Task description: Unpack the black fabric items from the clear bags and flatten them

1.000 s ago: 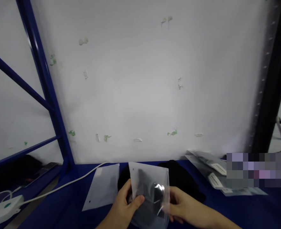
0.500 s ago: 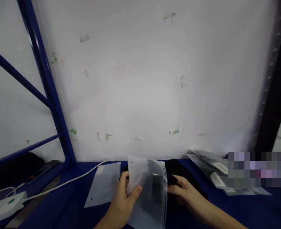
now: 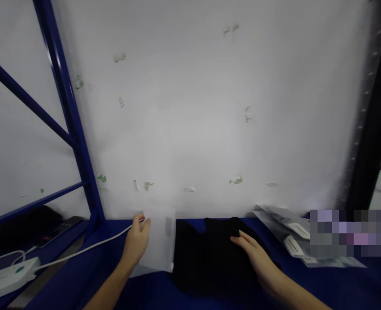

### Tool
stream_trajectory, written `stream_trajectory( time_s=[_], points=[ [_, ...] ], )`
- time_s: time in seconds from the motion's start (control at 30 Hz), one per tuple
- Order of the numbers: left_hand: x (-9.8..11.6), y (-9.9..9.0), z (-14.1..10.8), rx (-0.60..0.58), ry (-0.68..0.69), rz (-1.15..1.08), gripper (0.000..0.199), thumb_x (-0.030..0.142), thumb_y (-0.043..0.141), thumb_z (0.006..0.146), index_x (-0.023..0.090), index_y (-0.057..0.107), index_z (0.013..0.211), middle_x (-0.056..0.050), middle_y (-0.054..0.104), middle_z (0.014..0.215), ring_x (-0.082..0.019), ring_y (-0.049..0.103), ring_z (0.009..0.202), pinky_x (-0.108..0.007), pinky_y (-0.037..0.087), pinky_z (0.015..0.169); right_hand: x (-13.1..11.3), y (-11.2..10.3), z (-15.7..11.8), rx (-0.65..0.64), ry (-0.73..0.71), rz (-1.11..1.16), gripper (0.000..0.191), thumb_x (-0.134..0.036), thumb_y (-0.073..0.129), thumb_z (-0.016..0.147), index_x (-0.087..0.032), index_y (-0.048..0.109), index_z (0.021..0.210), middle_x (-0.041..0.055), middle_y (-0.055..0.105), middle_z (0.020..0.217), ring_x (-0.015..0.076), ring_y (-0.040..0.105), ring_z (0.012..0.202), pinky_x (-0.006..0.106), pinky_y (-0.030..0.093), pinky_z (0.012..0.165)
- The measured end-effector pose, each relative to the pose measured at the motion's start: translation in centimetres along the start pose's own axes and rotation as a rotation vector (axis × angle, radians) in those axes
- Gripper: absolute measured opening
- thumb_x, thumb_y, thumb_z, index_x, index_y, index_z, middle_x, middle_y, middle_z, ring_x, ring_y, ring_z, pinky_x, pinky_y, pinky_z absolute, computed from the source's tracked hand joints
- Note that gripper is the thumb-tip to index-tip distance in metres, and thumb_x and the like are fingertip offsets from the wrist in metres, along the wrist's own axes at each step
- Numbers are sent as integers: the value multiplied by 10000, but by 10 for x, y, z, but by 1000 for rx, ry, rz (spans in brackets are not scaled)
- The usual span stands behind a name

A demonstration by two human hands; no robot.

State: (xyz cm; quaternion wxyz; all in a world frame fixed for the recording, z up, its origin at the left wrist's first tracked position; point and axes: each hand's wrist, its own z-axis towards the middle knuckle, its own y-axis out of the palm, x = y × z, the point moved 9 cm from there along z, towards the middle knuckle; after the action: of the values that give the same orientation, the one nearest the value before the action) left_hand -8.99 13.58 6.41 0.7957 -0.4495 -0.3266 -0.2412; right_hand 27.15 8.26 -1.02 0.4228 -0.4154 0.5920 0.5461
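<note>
My left hand (image 3: 138, 241) is closed on the upper left edge of a translucent frosted zip bag (image 3: 158, 245), pinching it between thumb and fingers. The bag hangs upright; a small slider shows at its lower right corner. A folded black cloth (image 3: 216, 262), perhaps a garment, lies on the blue tabletop just right of the bag. My right hand (image 3: 255, 254) is on the cloth's right part, thumb and a finger against the fabric; its other fingers are mostly hidden. Beneath the held bag, part of another frosted bag (image 3: 142, 271) shows flat on the table.
Several filled clear bags with white labels (image 3: 294, 245) lie at the right, beside a blurred-out patch. A white cable (image 3: 90, 247) runs from a power strip (image 3: 12, 275) at the left. Blue frame bars (image 3: 77, 142) stand on the left, with a white wall (image 3: 190, 107) behind.
My left hand has carried the bag left, off the black cloth, which now shows spread out. My right hand has come away from the bag's opening and is on the cloth.
</note>
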Motion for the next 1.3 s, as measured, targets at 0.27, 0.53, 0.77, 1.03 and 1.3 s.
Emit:
stream_trajectory(
  time_s=[0.27, 0.53, 0.77, 1.03, 1.3],
  points=[
    [-14, 6, 2, -26, 174, 562, 479, 150, 449, 891, 94, 533, 1359, -250, 459, 1438, -403, 448, 1322, -567, 352, 1043, -1, 10, -2, -84, -13, -64, 350, -428, 702, 804, -232, 716, 1094, 39, 761, 970, 277, 694, 922, 386, 516, 870],
    [-7, 49, -18, -280, 377, 750, 371, 284, 443, 954, 221, 709, 1205, -120, 620, 1369, -298, 481, 1345, -503, 190, 1178, -8, 14, 4, -153, -152, -227, 355, -458, 671, 833, -201, 723, 1072, 60, 756, 1022, 310, 670, 1009, 423, 487, 939],
    [-36, 59, -10, -357, 274, 808, 544, 459, 376, 961, 160, 606, 1353, -185, 534, 1453, -373, 368, 1425, -572, 199, 1152, 5, 12, 13, -171, -108, -242, 355, -468, 640, 827, -207, 718, 1056, 52, 766, 1030, 299, 691, 1018, 386, 519, 913],
    [-52, 75, -18, -509, 286, 789, 586, 540, 389, 946, 213, 564, 1400, -161, 377, 1572, -423, 221, 1478, -654, 128, 1135, 9, 11, 15, -200, -113, -253, 353, -479, 664, 822, -211, 728, 1043, 50, 771, 1017, 305, 693, 1007, 395, 526, 895],
    [-58, 71, -17, -527, 141, 776, 768, 602, 326, 945, 139, 323, 1558, -182, 119, 1647, -436, 112, 1496, -629, 120, 1157, 6, 15, 11, -227, -101, -309, 421, -510, 629, 841, -216, 714, 1129, 54, 764, 1099, 305, 691, 1055, 415, 530, 949]
  ],
)
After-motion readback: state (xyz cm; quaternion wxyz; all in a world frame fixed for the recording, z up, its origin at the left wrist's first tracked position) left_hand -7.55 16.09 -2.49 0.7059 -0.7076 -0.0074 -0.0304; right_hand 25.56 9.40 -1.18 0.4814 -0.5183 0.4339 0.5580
